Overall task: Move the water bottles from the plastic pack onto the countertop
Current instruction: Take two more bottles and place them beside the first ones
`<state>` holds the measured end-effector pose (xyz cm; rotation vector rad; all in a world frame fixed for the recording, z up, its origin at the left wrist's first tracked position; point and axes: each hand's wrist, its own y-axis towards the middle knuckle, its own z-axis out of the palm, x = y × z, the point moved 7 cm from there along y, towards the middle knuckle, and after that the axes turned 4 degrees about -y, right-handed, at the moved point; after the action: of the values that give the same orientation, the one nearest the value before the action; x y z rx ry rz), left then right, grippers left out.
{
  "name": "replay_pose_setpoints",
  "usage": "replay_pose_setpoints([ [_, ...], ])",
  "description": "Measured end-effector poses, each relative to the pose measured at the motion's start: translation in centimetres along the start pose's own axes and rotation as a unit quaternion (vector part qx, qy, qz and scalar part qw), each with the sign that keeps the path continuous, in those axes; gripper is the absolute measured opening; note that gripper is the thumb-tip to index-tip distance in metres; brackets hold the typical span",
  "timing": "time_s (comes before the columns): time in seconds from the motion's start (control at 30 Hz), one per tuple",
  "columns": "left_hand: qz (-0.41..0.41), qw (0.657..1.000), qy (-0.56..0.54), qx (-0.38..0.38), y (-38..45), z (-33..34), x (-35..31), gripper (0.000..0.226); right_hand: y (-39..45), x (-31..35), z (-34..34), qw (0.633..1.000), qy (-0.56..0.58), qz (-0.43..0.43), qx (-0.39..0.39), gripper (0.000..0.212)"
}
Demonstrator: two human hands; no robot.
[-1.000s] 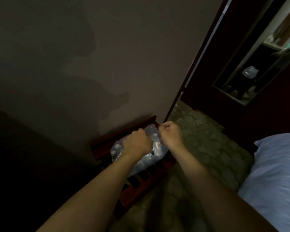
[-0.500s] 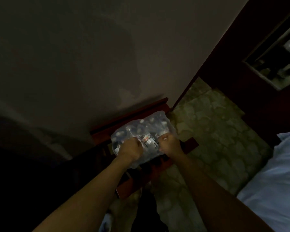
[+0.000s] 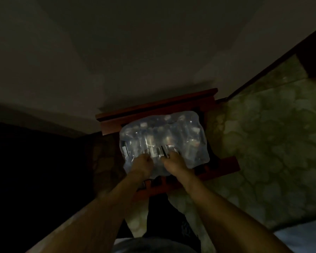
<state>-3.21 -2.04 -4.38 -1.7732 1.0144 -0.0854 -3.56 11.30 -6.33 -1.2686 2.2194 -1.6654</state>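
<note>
Both hands, your left hand [image 3: 141,164] and right hand [image 3: 172,162], pinch the wrap at the near edge of the pack [image 3: 162,141] on the red rack [image 3: 217,168], so pull them apart slowly until a bottle comes free.

Plastic pack [image 3: 163,141] sits on wooden rack [image 3: 221,166] at frame centre, wall behind. Both hands on pack's near edge: left hand [image 3: 141,166], right hand [image 3: 173,163] beside it
</note>
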Motion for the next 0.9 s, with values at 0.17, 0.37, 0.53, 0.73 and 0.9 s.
replay_pose_setpoints([
  [0.17,-0.049,0.997,-0.045,-0.031,2.7,2.2,-0.4,0.034,3.6,-0.7,0.5,0.998,-0.063,-0.008,0.005,0.047],
  [0.37,-0.126,0.988,-0.07,-0.051,5.1,4.3,0.9,0.037,8.2,-3.5,1.9,0.996,-0.067,0.04,0.051,0.048],
  [0.53,-0.174,0.983,0.002,-0.059,7.0,4.9,1.5,0.051,10.3,-4.8,3.1,0.99,-0.074,0.079,0.088,0.044],
  [0.73,-0.177,0.979,-0.091,-0.031,8.5,7.0,2.1,0.052,12.6,-5.4,2.7,0.99,-0.088,0.093,0.065,0.039],
  [0.9,-0.164,0.971,-0.16,-0.065,8.2,7.2,2.3,0.045,12.2,-6.4,3.2,0.989,-0.109,0.072,0.064,0.027],
])
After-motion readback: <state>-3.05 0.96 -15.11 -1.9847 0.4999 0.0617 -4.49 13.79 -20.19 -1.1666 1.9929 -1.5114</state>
